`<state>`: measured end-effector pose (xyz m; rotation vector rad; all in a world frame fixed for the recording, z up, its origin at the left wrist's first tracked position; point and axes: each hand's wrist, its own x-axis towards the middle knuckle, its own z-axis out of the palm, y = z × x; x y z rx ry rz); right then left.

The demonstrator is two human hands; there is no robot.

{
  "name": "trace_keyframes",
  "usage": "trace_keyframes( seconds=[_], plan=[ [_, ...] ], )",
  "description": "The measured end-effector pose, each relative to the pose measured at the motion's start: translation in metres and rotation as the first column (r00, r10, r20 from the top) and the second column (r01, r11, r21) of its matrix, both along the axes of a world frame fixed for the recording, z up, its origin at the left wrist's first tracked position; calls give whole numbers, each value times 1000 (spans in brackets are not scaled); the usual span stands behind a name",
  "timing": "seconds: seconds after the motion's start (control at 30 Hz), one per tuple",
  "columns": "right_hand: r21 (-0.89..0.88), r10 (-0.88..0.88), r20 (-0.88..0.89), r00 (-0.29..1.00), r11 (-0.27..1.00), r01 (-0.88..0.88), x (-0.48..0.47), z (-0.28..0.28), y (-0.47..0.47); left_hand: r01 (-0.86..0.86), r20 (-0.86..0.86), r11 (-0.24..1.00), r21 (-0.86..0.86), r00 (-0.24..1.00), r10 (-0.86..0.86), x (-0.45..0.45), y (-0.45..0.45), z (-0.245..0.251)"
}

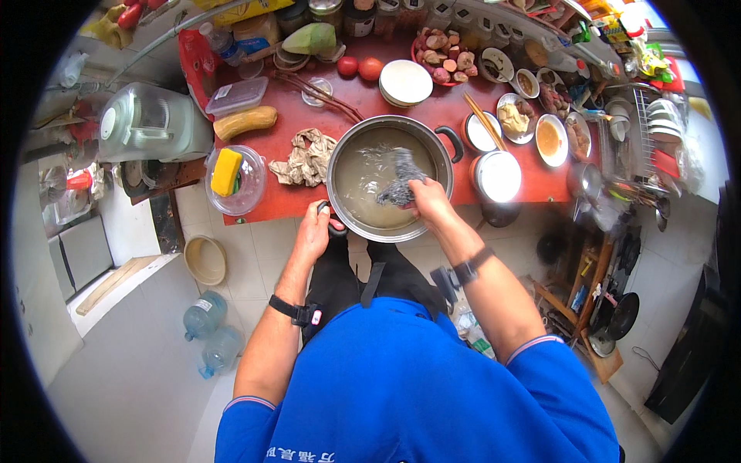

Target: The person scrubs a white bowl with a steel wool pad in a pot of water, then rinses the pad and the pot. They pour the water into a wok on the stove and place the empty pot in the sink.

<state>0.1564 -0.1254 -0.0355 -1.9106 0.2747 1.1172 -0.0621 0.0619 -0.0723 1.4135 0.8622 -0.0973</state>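
Note:
A large metal pot (332, 173) with two black handles sits at the front edge of a red table (289, 204), partly past that edge. Cloudy water (362, 199) stands in it. My left hand (313, 230) is closed around the near-left handle. In my right hand (429, 202) is a grey mottled cloth (399, 188), blurred and held over the pot, its lower end at or just above the water. The pot's other handle (450, 144) is free, at the far right of the rim. Crumpled brown paper (307, 159) lies left of the pot.
A yellow sponge (226, 172) rests in a clear plastic bowl (255, 194) at left. White-lidded containers (498, 175) with chopsticks (485, 121) and dishes of food (551, 140) stand right. Behind are a stack of bowls (406, 83), tomatoes (370, 68) and a red basket of root vegetables (444, 55).

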Motion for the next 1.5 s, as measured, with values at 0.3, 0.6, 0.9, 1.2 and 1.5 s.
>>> trace_keyframes(
  seconds=[0.3,0.6,0.9,1.2,1.5],
  plan=[
    [244,-614,-130,778,741,626,33,-1,-11,56,-79,997,-58,995,-60,3,8,5],
    [46,-399,302,866,913,405,73,-10,53,27,-35,996,-89,999,-30,2,7,3],
    [-443,335,451,827,888,-118,71,-15,126,-20,43,998,-56,999,23,2,3,-3],
    [-414,559,334,759,810,-415,3,-21,100,15,101,1000,17,995,-17,0,2,-6],
    [-479,93,358,929,873,97,18,-58,37,-16,40,1000,-5,999,17,2,1,2]
  ],
)
